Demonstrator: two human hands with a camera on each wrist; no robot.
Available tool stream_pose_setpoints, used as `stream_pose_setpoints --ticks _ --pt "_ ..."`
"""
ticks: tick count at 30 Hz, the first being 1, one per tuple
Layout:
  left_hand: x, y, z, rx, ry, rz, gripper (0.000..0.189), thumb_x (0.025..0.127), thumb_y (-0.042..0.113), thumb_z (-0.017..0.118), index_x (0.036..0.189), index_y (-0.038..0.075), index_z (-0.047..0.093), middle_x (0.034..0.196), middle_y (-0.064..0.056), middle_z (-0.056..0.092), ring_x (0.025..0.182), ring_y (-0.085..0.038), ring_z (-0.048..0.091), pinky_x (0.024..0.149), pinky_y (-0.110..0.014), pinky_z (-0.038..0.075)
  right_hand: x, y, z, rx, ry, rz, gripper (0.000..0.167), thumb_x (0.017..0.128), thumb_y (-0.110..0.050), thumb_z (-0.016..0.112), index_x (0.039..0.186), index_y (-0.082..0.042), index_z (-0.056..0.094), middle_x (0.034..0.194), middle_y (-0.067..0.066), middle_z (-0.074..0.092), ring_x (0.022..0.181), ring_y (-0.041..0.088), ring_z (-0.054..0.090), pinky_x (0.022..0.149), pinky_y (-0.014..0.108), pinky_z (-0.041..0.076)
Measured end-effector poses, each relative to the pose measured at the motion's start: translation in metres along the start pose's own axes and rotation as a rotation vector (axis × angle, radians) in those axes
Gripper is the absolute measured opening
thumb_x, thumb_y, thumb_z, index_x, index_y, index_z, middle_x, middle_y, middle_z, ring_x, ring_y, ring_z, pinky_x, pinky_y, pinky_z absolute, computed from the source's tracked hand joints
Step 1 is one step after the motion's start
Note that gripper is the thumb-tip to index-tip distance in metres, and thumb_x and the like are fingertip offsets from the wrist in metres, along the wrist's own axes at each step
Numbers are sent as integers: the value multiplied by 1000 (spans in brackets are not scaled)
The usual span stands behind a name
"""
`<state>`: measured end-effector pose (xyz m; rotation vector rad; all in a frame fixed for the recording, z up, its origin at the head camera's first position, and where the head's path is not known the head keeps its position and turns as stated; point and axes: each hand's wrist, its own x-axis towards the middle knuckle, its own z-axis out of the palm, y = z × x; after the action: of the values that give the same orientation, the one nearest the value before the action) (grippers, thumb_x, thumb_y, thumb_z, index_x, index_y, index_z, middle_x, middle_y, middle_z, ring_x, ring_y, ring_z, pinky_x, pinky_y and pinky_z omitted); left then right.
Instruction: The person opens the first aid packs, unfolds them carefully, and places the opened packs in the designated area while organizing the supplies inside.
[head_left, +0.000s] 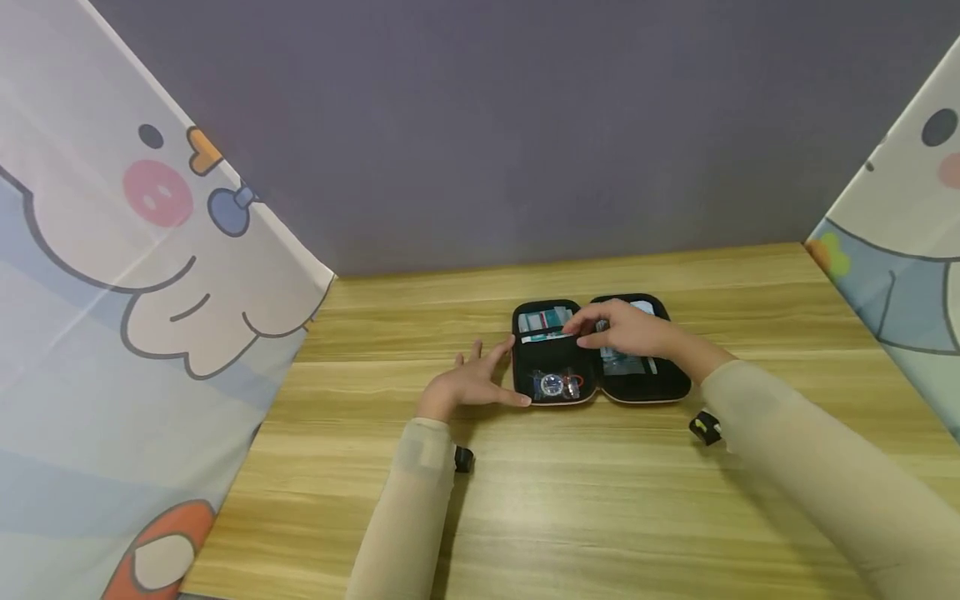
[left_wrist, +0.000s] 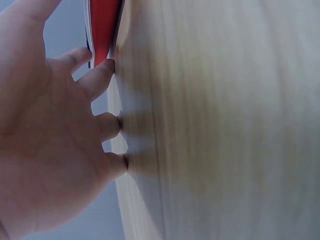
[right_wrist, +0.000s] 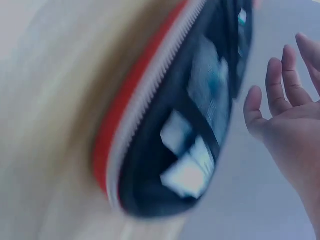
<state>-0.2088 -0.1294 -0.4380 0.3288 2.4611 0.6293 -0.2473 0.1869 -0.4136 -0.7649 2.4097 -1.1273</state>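
A zippered case (head_left: 557, 356), red outside and black inside, lies unfolded on the table. My left hand (head_left: 474, 385) is at its left edge, fingers spread, thumb at the front corner; in the left wrist view some fingertips (left_wrist: 114, 65) meet the case's red side. Over the case's middle hovers my right hand (head_left: 626, 327), fingers loosely bent above the flat packets (head_left: 546, 321) strapped in the left half. No item shows in its grasp. A clear bag with a round dial-like piece (head_left: 552, 384) sits below these packets. More clear packets (right_wrist: 205, 75) are in the right half.
The wood-grain table (head_left: 585, 500) runs back to a plain grey wall (head_left: 525, 133). Cartoon-printed cloths (head_left: 112, 333) hang at both sides. Small black wrist devices (head_left: 464, 459) show beneath both sleeves.
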Motion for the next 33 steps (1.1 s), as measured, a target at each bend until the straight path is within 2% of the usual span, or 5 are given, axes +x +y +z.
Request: stream_pose_setpoints --ticks 6,12,17,22,33 --pt "0 2 1 5 -4 -7 120 80 71 82 168 53 2 182 -7 0 167 -39 -14 129 -74 -3 -40 10 -30 -15 115 31 33 105 -16 69 137 -9 70 149 17 57 123 34 58 94 45 53" --pt "2 3 -1 17 -5 4 120 81 71 81 169 51 2 182 -7 2 167 -37 -14 131 -71 -4 -78 47 -48 -50 176 68 53 101 -9 72 150 3 54 160 33 39 143 56 43 111 74 44" --pt "1 2 -3 21 -15 -2 121 81 69 82 170 49 3 182 -7 2 167 -36 -14 132 -69 -4 -99 77 -52 -158 125 105 81 96 -16 79 160 7 37 162 39 36 146 65 36 114 78 35" --pt "0 2 -4 19 -27 8 122 81 69 82 170 47 2 182 -8 2 167 -36 -13 132 -69 -4 -109 88 -50 -148 32 170 100 94 -35 81 167 4 23 168 39 26 152 65 26 118 79 28" --pt "-4 -2 -13 40 -30 5 122 81 68 83 171 46 4 182 -8 6 168 -36 -12 132 -68 -4 -107 89 -42 -17 -30 223 103 98 -37 76 173 -11 10 173 38 -1 156 67 4 117 86 11"
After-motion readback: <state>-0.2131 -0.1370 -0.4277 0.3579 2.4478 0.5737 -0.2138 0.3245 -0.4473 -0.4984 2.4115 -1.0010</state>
